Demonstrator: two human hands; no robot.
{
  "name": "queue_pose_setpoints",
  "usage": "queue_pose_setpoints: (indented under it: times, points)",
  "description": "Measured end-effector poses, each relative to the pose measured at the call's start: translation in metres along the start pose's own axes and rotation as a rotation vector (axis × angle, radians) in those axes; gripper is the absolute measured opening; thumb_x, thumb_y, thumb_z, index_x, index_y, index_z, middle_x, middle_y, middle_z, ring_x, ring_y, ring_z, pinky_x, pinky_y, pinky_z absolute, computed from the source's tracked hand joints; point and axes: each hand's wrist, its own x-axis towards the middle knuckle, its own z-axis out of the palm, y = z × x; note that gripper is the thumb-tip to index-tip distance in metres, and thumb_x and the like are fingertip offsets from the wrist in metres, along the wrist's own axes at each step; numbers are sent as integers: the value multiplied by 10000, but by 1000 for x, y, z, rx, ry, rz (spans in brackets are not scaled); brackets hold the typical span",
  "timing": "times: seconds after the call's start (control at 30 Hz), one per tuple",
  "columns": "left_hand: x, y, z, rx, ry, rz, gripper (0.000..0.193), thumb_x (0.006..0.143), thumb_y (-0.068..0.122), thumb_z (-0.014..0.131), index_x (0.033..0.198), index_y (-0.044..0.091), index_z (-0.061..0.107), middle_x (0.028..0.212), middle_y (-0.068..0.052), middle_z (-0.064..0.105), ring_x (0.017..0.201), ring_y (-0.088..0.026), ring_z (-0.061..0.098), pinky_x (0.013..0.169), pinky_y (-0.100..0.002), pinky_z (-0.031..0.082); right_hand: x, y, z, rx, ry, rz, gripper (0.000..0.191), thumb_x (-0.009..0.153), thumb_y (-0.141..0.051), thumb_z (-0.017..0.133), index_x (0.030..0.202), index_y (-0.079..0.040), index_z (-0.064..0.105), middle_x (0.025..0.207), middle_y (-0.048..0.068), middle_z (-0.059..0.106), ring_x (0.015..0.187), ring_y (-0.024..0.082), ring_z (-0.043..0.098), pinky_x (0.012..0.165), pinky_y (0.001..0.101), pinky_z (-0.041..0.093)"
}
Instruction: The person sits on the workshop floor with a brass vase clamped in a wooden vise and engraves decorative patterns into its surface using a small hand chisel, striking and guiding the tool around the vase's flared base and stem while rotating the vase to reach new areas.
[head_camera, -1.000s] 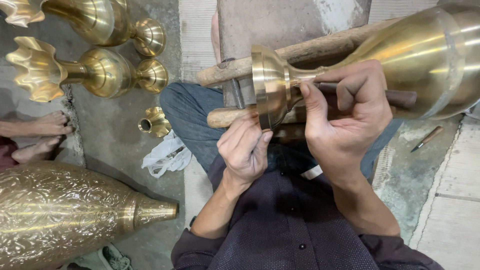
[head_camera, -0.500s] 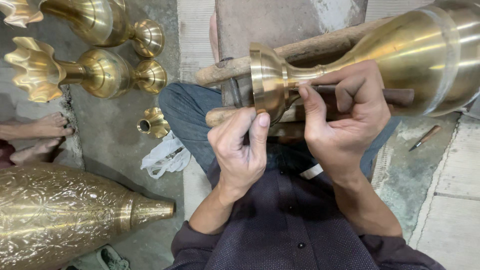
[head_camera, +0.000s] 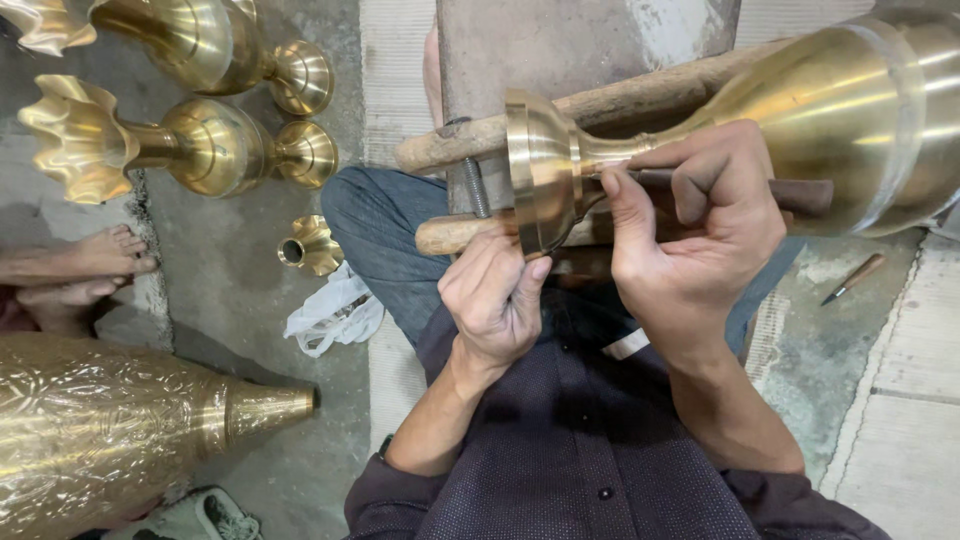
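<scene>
Right hand (head_camera: 700, 240) clenched on wooden-handled scraper (head_camera: 800, 195), left hand (head_camera: 495, 295) steadying brass vase foot (head_camera: 540, 170); foot rim under work, body already polished.

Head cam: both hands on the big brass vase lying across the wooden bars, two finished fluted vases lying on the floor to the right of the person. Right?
Not quite. The two fluted vases lie to the person's left, as the head view shows. The rest holds: left hand and right hand are on the big brass vase across the wooden bars.
</scene>
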Motion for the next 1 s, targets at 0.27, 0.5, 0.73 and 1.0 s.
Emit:
queue_pose_setpoints:
  times: [0.27, 0.5, 0.73, 1.0]
  points:
    - [18, 27, -7, 21, 3, -234, 201, 1014, 55, 686, 856, -21, 587, 703, -120, 523, 606, -260, 529, 608, -355, 429, -1, 3, 0, 5, -8, -48, 496, 1029, 54, 874, 851, -36, 420, 929, 59, 581, 739, 94, 453, 663, 206, 370]
    - [25, 30, -4, 23, 24, -317, 211, 1051, 99, 674, 899, -24, 595, 732, -126, 566, 615, -242, 564, 567, -315, 428, 0, 3, 1, 24, -11, -31, 450, 1026, 50, 870, 891, -36, 449, 908, 39, 550, 725, 76, 412, 656, 196, 356]
    - [3, 2, 2, 28, 12, -26, 232, 1016, 150, 672, 988, -74, 619, 890, -174, 641, 804, -337, 668, 733, -366, 544, 0, 5, 5, 93, 28, 41, 427, 995, 57, 843, 894, -36, 438, 968, 23, 522, 721, 56, 438, 638, 180, 376]
    - [-5, -8, 2, 25, -9, 28, 179, 1000, 102, 706, 958, -54, 630, 901, -176, 657, 804, -350, 661, 727, -373, 535, -2, 4, 2, 0, 10, -43, 479, 1022, 65, 865, 850, -34, 430, 919, 53, 575, 746, 100, 440, 676, 207, 370]
